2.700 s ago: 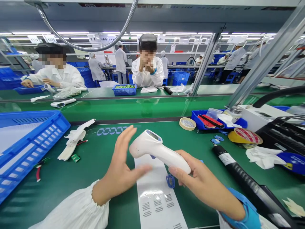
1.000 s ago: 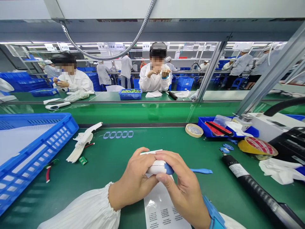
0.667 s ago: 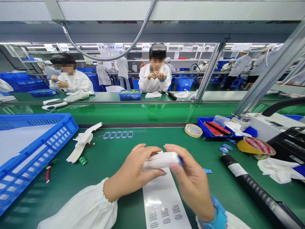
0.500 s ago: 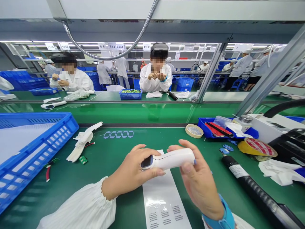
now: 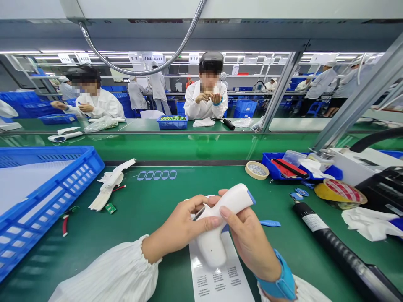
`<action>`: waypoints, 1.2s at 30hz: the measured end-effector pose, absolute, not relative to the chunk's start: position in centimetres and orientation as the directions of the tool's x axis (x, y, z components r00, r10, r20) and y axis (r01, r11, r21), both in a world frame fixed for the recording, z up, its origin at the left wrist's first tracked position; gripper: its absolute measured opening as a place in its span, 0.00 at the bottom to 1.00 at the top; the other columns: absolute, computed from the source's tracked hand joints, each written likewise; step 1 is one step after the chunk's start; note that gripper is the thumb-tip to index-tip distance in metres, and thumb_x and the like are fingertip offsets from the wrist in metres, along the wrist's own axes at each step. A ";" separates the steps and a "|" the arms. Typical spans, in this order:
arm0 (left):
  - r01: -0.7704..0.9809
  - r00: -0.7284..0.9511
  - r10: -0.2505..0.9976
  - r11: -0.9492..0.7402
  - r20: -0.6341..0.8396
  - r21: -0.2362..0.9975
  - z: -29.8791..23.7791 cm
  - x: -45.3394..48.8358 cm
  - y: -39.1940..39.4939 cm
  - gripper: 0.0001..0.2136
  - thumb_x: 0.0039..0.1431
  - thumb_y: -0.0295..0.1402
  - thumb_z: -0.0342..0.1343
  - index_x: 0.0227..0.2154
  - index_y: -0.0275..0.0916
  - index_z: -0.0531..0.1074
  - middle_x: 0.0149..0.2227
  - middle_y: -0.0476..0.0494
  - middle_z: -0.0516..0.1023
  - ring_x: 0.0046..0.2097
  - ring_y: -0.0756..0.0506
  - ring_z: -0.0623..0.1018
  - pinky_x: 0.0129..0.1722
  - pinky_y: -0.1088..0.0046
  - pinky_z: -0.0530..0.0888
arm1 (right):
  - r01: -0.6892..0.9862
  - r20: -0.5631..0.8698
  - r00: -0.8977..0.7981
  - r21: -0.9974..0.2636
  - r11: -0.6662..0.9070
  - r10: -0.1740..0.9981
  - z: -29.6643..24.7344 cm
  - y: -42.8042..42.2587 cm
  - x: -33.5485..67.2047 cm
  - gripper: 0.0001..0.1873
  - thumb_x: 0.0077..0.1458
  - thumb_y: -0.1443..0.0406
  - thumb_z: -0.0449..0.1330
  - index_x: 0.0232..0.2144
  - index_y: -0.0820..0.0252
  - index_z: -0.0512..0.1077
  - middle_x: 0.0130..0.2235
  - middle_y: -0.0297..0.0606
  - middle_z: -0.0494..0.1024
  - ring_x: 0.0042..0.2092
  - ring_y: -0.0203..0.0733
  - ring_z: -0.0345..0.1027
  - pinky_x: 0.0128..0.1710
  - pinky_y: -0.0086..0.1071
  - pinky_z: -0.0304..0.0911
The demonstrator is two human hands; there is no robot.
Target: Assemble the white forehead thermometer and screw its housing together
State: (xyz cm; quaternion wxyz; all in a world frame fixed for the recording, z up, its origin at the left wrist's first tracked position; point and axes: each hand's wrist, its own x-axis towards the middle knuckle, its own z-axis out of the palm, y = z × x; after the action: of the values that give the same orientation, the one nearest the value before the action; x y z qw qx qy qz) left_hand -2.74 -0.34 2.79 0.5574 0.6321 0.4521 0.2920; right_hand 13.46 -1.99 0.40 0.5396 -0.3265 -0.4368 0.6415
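One white thermometer (image 5: 214, 247) is held over a printed sheet (image 5: 209, 289) on the green desk (image 5: 135, 228), its head tipped down toward the worker and its handle slanting up to the right. The left hand (image 5: 178, 224) is partly closed, curled around the body by the screen (image 5: 198, 214), thumb lying across it. The right hand (image 5: 248, 235) grips the handle between thumb and fingers; a blue band (image 5: 277, 280) circles that wrist. Whether the head touches the sheet, I can't tell.

Just beyond the right hand lies a blue strip (image 5: 270, 223), with a long black tool (image 5: 333, 247) further right. Over on the left, a red wire (image 5: 65, 226) lies near a blue basket (image 5: 90, 167), then a green board (image 5: 110, 208) and some white shells (image 5: 105, 195). Five blue rings (image 5: 157, 175) stand in a row behind. Across from them, a tape roll (image 5: 257, 170) lies beside a blue tray (image 5: 267, 167).

Farther off, a second desk (image 5: 135, 124) carries a bin (image 5: 172, 125) of green bits, and a person (image 5: 204, 102) in a dark headset works behind it, hands raised.
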 end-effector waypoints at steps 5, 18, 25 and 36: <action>-0.348 0.594 0.757 0.547 -0.272 0.761 2.8 -3.2 0.3 0.20 0.53 0.47 0.54 0.40 0.36 0.70 0.35 0.43 0.74 0.33 0.49 0.74 0.33 0.74 0.71 | -0.265 0.257 -0.093 -0.938 0.225 0.962 1.3 -1.8 14.6 0.19 0.46 0.60 0.67 0.41 0.51 0.66 0.41 0.34 0.76 0.42 0.38 0.71 0.39 0.29 0.69; -0.440 0.196 0.968 0.231 -0.158 0.868 -0.2 -1.4 0.2 0.25 0.57 0.46 0.49 0.09 0.36 0.61 0.13 0.49 0.66 0.20 0.52 0.68 0.26 0.74 0.65 | 0.185 0.753 -0.410 -0.485 0.855 0.516 0.3 -6.1 6.7 0.11 0.55 0.71 0.49 0.22 0.58 0.63 0.20 0.30 0.69 0.23 0.31 0.62 0.21 0.28 0.57; -0.196 0.162 0.981 0.134 -0.103 0.971 0.7 -1.3 0.5 0.30 0.59 0.45 0.43 0.03 0.40 0.55 0.07 0.48 0.60 0.16 0.51 0.65 0.24 0.73 0.64 | 0.308 0.835 0.044 -0.534 0.787 0.549 -0.5 -7.3 2.4 0.20 0.57 0.56 0.46 0.17 0.59 0.53 0.15 0.29 0.54 0.19 0.32 0.48 0.20 0.32 0.42; 0.169 0.028 0.996 -0.083 0.080 0.982 0.9 -3.4 2.0 0.27 0.60 0.50 0.36 0.13 0.38 0.61 0.15 0.51 0.63 0.24 0.51 0.66 0.32 0.73 0.62 | 0.491 0.575 -0.294 -0.594 0.637 0.763 -1.5 -6.2 12.5 0.16 0.47 0.65 0.61 0.42 0.55 0.67 0.42 0.38 0.75 0.41 0.41 0.71 0.38 0.29 0.69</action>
State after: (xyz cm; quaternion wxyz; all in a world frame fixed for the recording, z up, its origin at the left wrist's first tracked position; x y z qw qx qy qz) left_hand -3.35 1.98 0.93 0.4397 0.5661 0.5148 0.4703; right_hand 12.46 -6.23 -1.52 0.4420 -0.3972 -0.7894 0.1541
